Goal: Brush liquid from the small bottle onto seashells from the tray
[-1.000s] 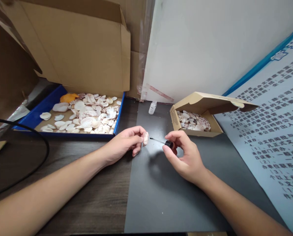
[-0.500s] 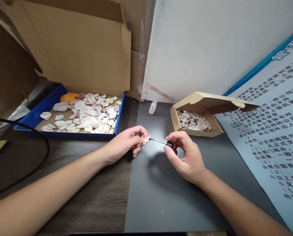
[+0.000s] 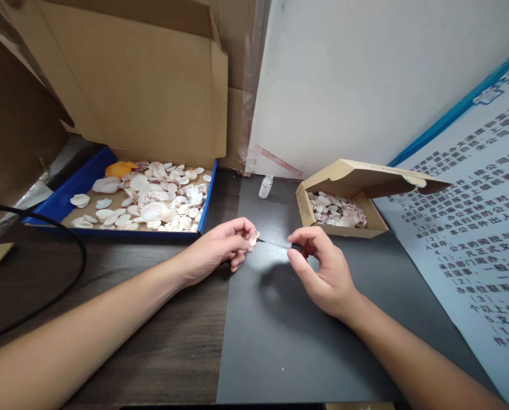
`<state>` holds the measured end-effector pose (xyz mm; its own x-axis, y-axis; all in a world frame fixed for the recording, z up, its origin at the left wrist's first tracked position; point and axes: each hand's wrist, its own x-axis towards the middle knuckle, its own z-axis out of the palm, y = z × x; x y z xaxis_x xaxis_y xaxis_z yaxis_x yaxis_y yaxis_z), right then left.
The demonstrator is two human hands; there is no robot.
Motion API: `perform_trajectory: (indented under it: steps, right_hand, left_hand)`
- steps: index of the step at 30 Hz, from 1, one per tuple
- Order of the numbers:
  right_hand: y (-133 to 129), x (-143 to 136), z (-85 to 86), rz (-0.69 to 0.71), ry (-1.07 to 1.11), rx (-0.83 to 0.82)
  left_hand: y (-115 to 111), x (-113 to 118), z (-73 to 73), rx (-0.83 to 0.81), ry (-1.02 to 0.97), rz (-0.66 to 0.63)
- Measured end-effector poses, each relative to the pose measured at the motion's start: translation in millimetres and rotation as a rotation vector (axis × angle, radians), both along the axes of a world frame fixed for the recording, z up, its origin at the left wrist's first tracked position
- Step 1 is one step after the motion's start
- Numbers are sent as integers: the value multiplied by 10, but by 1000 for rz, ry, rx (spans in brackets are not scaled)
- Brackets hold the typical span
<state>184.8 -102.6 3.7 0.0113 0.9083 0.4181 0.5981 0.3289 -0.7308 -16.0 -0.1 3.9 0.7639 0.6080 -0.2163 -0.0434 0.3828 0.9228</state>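
Shells are filling a blue box at left. The left hand is pinching a patterned shell at its fingertips. Having closed a gap, the brush is now apparently touching that shell, so brushing is seemingly starting. The right hand is pinching the brush's black cap.

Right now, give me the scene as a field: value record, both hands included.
left hand: pinches a shell
right hand: holds a brush by its black cap
brush tip: at the shell; contact hard to confirm
bottle: upright on the grey mat
blue box: open, many loose shells
small cardboard box: lid raised, smaller heap of shells
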Motion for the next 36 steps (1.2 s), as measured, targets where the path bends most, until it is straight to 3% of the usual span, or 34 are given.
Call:
perform_trajectory:
  steps: [9,15,36]
  right_hand:
    - [-6,2,20,60,-14,21]
    - [-1,1,6,-8,-12,64]
    - [7,-7,31,14,-21,60]
  left_hand:
    - [15,6,-30,62,22,-29]
    - [22,3,-27,114,34,-51]
    - [22,5,-21,191,124,-74]
